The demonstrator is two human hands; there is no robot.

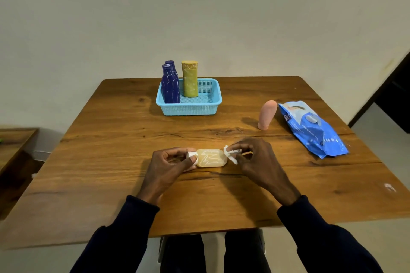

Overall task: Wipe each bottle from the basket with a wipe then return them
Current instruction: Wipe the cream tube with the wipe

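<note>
A pale amber bottle with white scribbles and a white cap lies sideways just above the table's middle front. My left hand grips its cap end. My right hand pinches a crumpled white wipe against the bottle's base end. The light blue basket stands at the back centre. Two dark blue bottles and a mustard yellow bottle stand upright in its left half.
A pink bottle stands cap down on the wooden table, right of the basket. The blue wipe pack lies beside it at the right. A low wooden surface sits off the left edge.
</note>
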